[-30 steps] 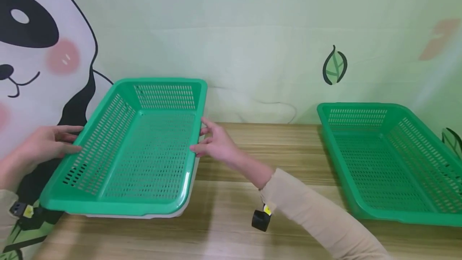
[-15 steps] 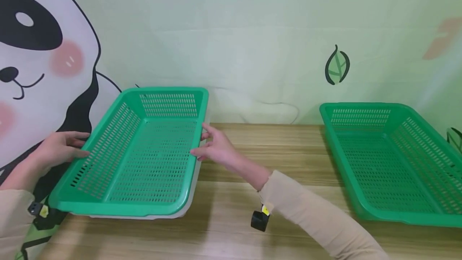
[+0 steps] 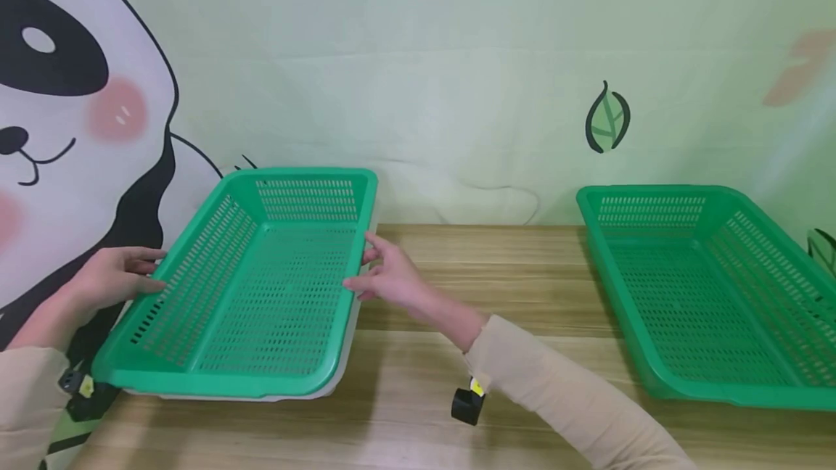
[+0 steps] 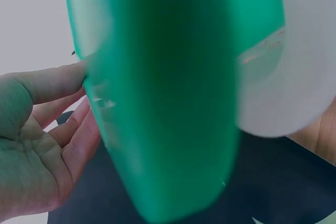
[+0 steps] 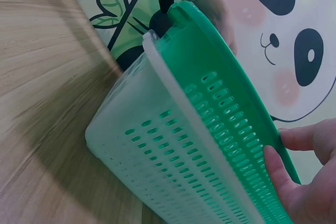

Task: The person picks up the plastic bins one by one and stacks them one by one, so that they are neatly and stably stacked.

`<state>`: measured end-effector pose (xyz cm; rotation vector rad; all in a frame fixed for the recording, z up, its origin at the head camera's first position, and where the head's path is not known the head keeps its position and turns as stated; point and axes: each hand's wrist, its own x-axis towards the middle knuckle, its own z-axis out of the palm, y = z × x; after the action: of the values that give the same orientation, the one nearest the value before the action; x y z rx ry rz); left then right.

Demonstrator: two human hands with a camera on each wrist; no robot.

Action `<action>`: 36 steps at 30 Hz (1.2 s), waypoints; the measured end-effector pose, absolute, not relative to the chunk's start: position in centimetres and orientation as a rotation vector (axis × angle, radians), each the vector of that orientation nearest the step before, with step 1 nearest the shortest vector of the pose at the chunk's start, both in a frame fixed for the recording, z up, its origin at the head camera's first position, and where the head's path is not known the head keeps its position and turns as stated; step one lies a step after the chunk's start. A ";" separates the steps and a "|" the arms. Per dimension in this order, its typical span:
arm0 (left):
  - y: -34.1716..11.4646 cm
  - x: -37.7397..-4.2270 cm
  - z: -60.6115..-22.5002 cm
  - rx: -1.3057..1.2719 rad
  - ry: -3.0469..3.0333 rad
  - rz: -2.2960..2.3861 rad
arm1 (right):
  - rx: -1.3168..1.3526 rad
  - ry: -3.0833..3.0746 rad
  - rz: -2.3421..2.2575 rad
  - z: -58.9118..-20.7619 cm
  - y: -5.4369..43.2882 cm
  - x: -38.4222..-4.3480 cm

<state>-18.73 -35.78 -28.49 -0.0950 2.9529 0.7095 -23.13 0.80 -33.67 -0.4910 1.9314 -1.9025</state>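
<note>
A green slotted basket (image 3: 209, 384) sits nested in a white basket (image 5: 142, 114) at the left of the table. In the head view, my left hand (image 3: 107, 281) holds the green rim on its left side, thumb over the edge. My right hand (image 3: 392, 270) pinches the opposite rim, with its thumb and fingers on either side of the edge in the right wrist view. A band of green wall shows above the white rim there. The white basket is mostly hidden beneath, and a blurred green side fills much of the left wrist view.
A second green basket (image 3: 623, 310) stands on the wooden table (image 3: 418, 419) at the right. A cloth backdrop (image 3: 457, 93) with a panda and leaves hangs right behind the table. A small black wrist camera (image 3: 466, 406) hangs below the right sleeve.
The held green basket has come down, its back rim dropping most, and sits deeper over the white one. Both hands have lowered with it, still at the rims.
</note>
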 end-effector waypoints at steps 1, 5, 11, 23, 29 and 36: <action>-35.7 -18.7 -28.6 -0.095 2.950 0.713 | -0.488 1.931 -1.902 -33.7 0.8 -23.1; -36.0 -18.8 -29.1 -0.096 2.943 0.734 | -0.487 1.920 -1.905 -33.4 1.0 -22.8; -40.2 -21.0 -32.8 -0.116 2.956 0.753 | -0.487 1.918 -1.900 -31.7 1.3 -21.3; -44.7 -23.3 -37.5 -0.168 2.991 0.745 | -0.445 1.907 -1.913 -32.4 1.0 -21.3; -44.5 -23.4 -37.9 -0.200 3.011 0.724 | -0.439 1.904 -1.927 -32.5 1.0 -21.2; -44.7 -23.8 -38.5 -0.182 3.020 0.737 | -0.445 1.924 -1.915 -32.6 1.3 -21.1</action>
<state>-23.83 -44.66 -38.48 -0.1820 3.0203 0.7369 -21.13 1.29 -32.62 -0.4445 1.9240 -1.9147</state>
